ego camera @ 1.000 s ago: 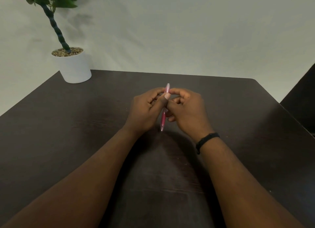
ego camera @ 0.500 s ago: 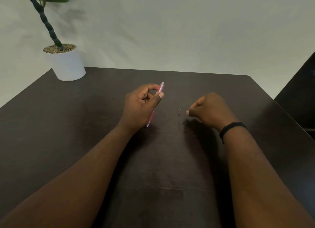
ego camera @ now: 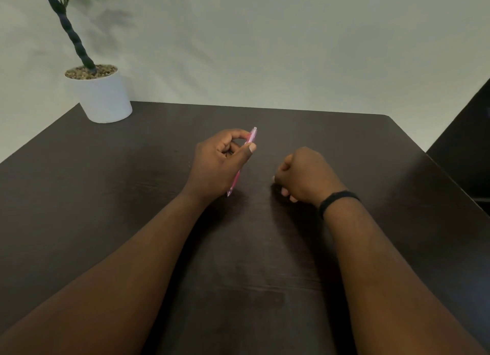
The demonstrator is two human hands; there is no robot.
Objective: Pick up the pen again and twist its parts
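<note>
Our left hand sat just left of the frame's centre, its fingers curled around a pink pen with the thumb pressed along the barrel. The pen ran slantwise, its top end poking out above the index finger toward the upper middle of the frame and its lower end showing below the palm, close to the dark table; whether it touched the wood we could not tell. To the right of centre, well apart from the pen, our right hand was balled with the fingers tucked under; whether it pinched anything small we could not tell. A black band circled that wrist. In the upper left stood a white pot with a twisted-stem plant.
</note>
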